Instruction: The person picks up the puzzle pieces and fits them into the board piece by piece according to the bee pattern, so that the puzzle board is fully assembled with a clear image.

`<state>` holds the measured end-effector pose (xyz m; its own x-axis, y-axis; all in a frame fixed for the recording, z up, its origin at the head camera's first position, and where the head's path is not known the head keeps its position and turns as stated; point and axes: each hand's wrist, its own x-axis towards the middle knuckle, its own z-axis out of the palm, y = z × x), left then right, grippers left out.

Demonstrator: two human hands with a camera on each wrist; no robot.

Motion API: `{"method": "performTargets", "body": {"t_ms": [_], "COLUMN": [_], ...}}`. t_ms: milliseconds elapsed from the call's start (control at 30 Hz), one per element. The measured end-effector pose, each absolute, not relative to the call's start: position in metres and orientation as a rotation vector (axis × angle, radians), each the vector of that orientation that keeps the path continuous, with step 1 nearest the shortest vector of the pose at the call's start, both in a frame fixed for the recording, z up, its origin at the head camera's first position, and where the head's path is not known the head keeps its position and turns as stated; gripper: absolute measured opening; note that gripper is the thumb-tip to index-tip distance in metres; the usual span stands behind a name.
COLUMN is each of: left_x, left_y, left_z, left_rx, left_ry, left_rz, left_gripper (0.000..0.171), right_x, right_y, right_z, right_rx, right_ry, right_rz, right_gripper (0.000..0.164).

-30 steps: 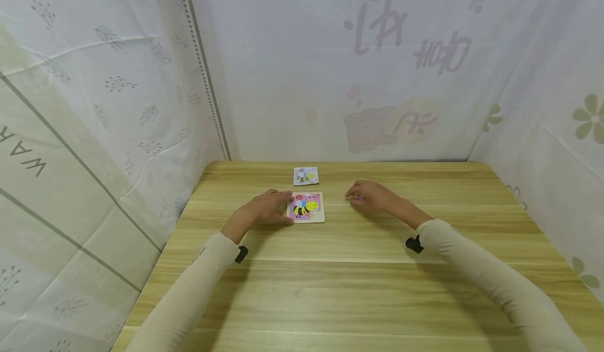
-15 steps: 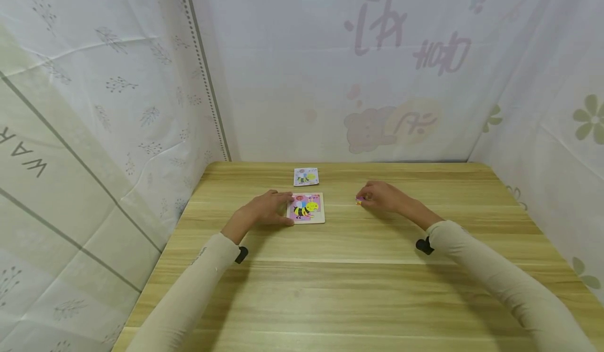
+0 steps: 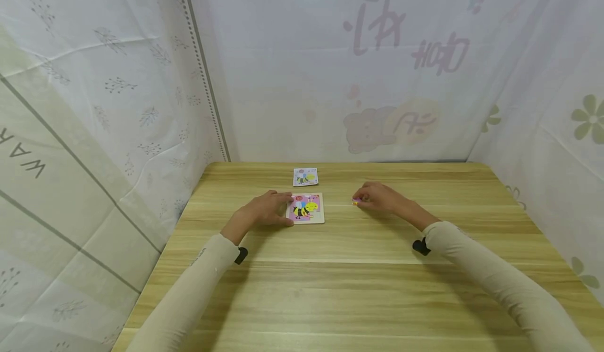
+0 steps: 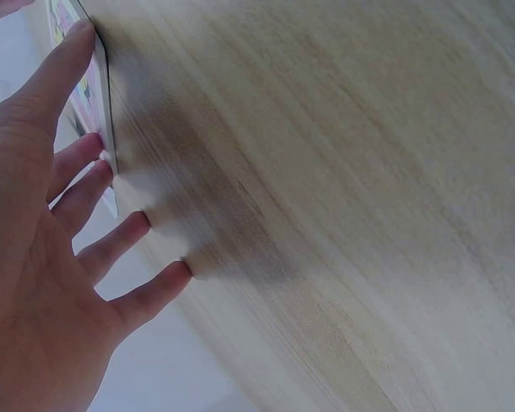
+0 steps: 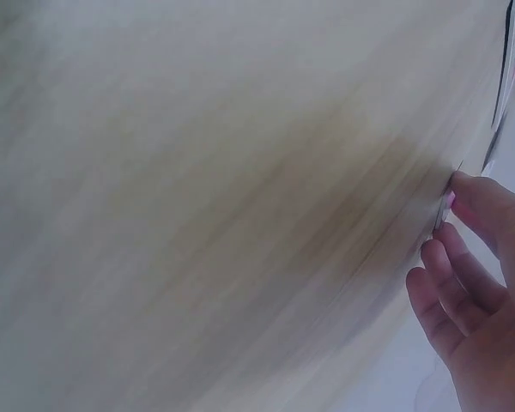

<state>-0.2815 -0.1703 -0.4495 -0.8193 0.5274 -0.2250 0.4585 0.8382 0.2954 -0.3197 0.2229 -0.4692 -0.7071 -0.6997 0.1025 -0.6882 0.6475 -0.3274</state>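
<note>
A square bee jigsaw puzzle board lies on the table, with a bare pale patch at its lower right corner. My left hand rests at the board's left side, thumb at the near corner and fingertips along the far part; in the left wrist view its fingers are spread and fairly straight. To the right of the board, my right hand pinches a small pink and yellow puzzle piece low over the table. In the right wrist view the piece is mostly hidden between thumb and fingertips.
Behind the board lies a small picture card with the same bee. The wooden table has patterned curtains hanging at its back and on both sides.
My right hand has moved slightly right, away from the board, then a touch back left. The piece shows more beyond its fingertips. The left hand and board have stayed put.
</note>
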Motion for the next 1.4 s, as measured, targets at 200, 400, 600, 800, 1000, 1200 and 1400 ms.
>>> {"method": "performTargets", "body": {"t_ms": [200,400,600,800,1000,1200,1400], "left_x": [-0.281,-0.282,-0.282,-0.282,-0.283,-0.284,-0.284], "left_y": [-0.171,-0.171,-0.171,-0.169,-0.169,-0.170,-0.170], "left_z": [-0.449,-0.451,-0.452,-0.450,-0.451,-0.452,-0.452], "left_rx": [0.742,0.745,0.756,0.758,0.768,0.760,0.760], "left_ry": [2.720,2.723,2.726,2.732,2.739,2.735,2.736], "left_rz": [0.326,0.321,0.321,0.332,0.326,0.312,0.317], "left_gripper": [0.079,0.079,0.080,0.079,0.079,0.080,0.079], "right_x": [-0.318,-0.320,-0.319,-0.317,-0.316,-0.317,-0.316], "right_y": [0.213,0.203,0.192,0.181,0.171,0.163,0.155], "right_z": [-0.468,-0.470,-0.470,-0.466,-0.464,-0.464,-0.466], "right_rx": [-1.164,-1.194,-1.210,-1.230,-1.253,-1.259,-1.270], "right_ry": [2.809,2.796,2.792,2.801,2.806,2.786,2.766], "right_rz": [-0.560,-0.563,-0.558,-0.557,-0.538,-0.533,-0.566], "right_gripper": [0.019,0.017,0.018,0.018,0.019,0.019,0.019]}}
